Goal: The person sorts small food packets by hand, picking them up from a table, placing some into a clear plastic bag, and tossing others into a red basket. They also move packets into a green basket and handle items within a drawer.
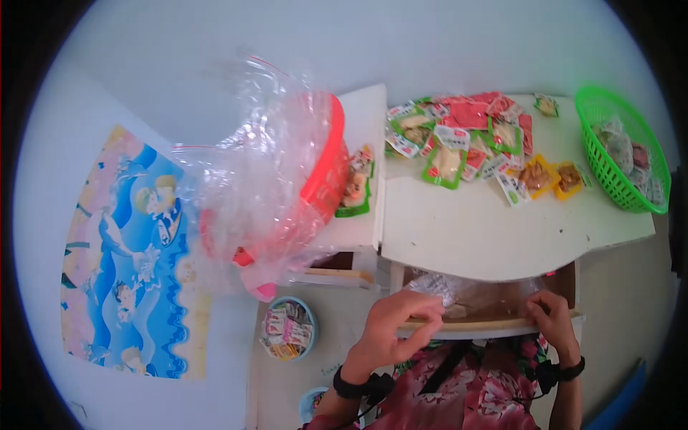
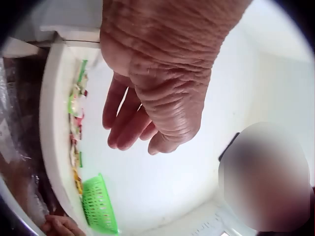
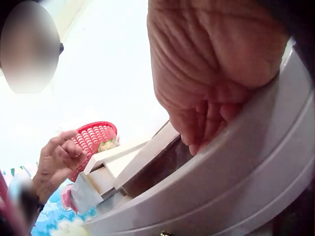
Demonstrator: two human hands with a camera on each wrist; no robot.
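My left hand (image 1: 401, 326) hovers by the left end of the pulled-out drawer (image 1: 494, 326), its fingers loosely bent. The left wrist view shows the same hand (image 2: 147, 98) with relaxed fingers and nothing held. At the drawer's right end is my right hand (image 1: 553, 322). In the right wrist view, the fingers of this right hand (image 3: 211, 83) reach down over the rim of the drawer front (image 3: 216, 172), with the tips right at the rim. Inside the drawer lies crinkled clear plastic (image 1: 433, 284), partly hidden under the tabletop.
Packaged snacks (image 1: 448, 161) are heaped on the white table (image 1: 459, 229). A green basket (image 1: 623, 165) with packets stands at the right. Left, clear plastic bags (image 1: 251, 172) fill a red basket (image 1: 331, 179). A blue bin (image 1: 313, 337) with packets sits below.
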